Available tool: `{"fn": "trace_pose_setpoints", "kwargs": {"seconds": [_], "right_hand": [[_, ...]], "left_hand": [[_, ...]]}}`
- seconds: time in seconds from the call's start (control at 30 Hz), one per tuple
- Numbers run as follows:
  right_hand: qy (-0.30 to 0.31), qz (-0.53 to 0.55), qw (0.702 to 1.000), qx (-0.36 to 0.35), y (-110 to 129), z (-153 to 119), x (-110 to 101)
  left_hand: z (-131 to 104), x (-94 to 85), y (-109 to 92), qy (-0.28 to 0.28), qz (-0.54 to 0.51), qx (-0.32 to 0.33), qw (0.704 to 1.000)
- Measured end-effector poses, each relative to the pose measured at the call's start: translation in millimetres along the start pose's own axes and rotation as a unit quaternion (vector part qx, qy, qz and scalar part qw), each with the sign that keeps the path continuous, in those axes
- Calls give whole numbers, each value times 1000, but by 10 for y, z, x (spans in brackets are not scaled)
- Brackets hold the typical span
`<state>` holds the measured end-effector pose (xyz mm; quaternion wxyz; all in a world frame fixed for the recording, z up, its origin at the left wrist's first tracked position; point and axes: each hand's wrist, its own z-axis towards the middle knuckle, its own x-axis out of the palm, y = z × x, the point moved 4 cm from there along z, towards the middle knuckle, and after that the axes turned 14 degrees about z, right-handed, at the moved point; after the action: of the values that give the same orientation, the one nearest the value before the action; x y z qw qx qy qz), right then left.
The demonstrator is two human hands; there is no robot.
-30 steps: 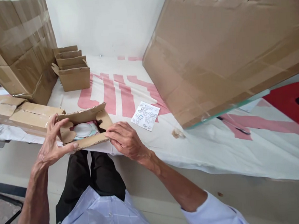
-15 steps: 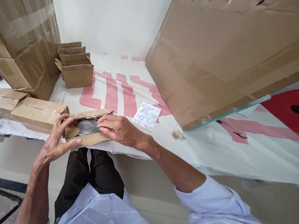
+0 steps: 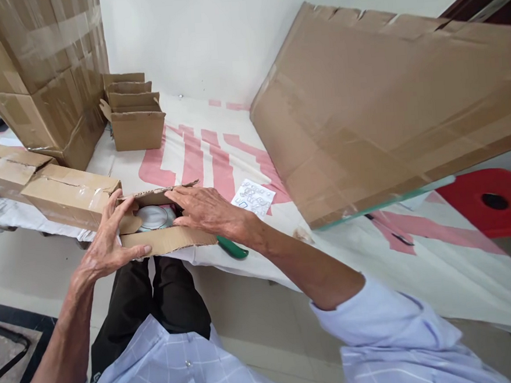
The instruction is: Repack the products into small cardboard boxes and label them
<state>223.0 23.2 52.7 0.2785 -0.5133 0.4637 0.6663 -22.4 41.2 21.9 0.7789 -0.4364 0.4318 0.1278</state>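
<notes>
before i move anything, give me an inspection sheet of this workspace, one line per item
surface: white cloth with red print, wrinkled
job's things: small open cardboard box, flaps up, with a round pale-topped item inside
clutter: paper with drawn shapes, green object near the front edge, crumpled scrap, open cartons standing behind
grippers: bare left hand grips the box's left end; right hand at its right end, fingertips partly hidden
cables: nothing seen
surroundings: taped carton stack left, large cardboard piece right, white wall behind
</notes>
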Motion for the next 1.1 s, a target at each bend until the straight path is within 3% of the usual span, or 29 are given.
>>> {"fn": "trace_pose_setpoints", "kwargs": {"seconds": [0.2,0.4,0.6,1.1], "right_hand": [[66,-14,997,44,-32,133,35],[129,9,992,6,37,207,17],[151,-70,985,45,30,275,28],[176,-20,983,-43,-65,395,168]], "left_hand": [[-68,-22,31,1,-19,-35,999],[-87,-3,84,-9,-38,-61,997],[-18,49,61,-10,-17,-23,1000],[-4,156,114,-26,-19,-19,999]]}}
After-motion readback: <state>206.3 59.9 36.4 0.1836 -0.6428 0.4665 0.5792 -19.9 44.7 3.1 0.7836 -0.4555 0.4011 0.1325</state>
